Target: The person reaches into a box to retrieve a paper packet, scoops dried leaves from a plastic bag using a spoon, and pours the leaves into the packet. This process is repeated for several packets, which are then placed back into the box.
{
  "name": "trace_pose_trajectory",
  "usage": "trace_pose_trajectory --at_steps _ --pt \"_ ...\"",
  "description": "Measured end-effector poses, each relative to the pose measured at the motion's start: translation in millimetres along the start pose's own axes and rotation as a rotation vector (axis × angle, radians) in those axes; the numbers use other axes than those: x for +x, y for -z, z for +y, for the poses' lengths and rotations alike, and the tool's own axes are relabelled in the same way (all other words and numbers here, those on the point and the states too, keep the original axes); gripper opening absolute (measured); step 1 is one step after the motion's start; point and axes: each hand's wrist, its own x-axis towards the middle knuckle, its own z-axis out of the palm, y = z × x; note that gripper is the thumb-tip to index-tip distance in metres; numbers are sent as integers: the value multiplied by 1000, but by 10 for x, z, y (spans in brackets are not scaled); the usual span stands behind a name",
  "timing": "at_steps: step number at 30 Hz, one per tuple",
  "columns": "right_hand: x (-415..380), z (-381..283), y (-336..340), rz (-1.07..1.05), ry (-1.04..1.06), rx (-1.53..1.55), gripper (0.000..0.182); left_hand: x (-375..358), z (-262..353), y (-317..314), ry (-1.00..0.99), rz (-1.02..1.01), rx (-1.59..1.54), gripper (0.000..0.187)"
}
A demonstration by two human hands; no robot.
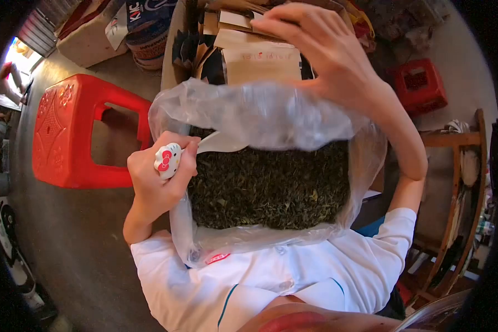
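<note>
My left hand (163, 169) is closed around a white spoon (225, 143) whose handle ends in a cat face with a red bow. The spoon's pale bowl lies at the far left of a mass of dark, dried leaves that look like tea (271, 188). These leaves fill a clear plastic bag (365, 177) standing open in front of my body. Over the bag's far rim hovers my right hand (321, 47), fingers loosely bent and apart, with nothing visible in it. The blurred, folded-over plastic rim hides part of the leaves.
Beyond the bag, a cardboard box (171, 61) holds several brown paper packets (260, 63), one with red marks. A red plastic stool (66, 133) stands to the left, another red stool (420, 86) at the back right. A wooden frame (459, 188) is at the right.
</note>
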Motion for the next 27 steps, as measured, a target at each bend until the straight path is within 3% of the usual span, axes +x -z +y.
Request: trace_pose_trajectory --at_steps 7,14,17,18,21,23,25,27 --pt "-31 -94 -386 -41 -60 -63 65 -7 -24 27 3 -5 -16 5" --pt "-1 26 -120 61 -99 221 61 0 74 30 21 15 12 6" --pt "-73 95 92 102 -179 326 70 17 146 47 -111 21 97 6" --pt "-92 111 94 261 -135 320 57 34 241 44 -138 30 151 6" --pt "-205 147 199 454 -140 320 60 69 403 78 -239 16 307 5" --pt "-310 97 416 514 -105 131 62 70 562 38 -244 27 399 4" --pt "-475 19 573 511 -126 41 62 144 627 34 -444 -16 579 4" --pt "-651 -110 751 464 -182 -14 60 193 605 -40 -485 -128 660 9"
